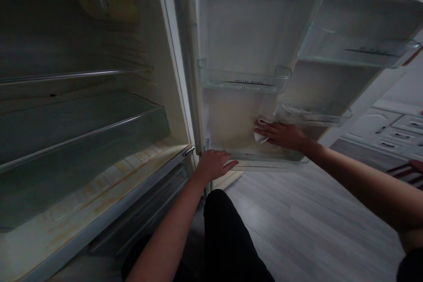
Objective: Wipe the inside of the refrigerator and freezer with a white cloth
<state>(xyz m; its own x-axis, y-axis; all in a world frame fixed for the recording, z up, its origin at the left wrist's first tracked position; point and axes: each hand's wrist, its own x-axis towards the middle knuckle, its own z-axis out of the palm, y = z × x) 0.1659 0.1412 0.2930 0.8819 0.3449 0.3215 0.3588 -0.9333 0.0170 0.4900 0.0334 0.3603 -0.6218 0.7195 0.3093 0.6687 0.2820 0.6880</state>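
Plainly crumpled, the cloth (259,138) (dull white) sits under a spread right hand (281,135), left hand (213,164) spread too.

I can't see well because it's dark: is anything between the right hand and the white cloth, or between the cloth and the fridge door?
Nothing visible. The right hand lies right on the white cloth, and nothing shows between it and the door panel. A clear bin sits above it, the bottom bin below.

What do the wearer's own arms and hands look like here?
The left hand and right hand are ungloved, the wrists and forearms bare as far as they show. Dark cloth, probably a sleeve, shows at the lower right corner.
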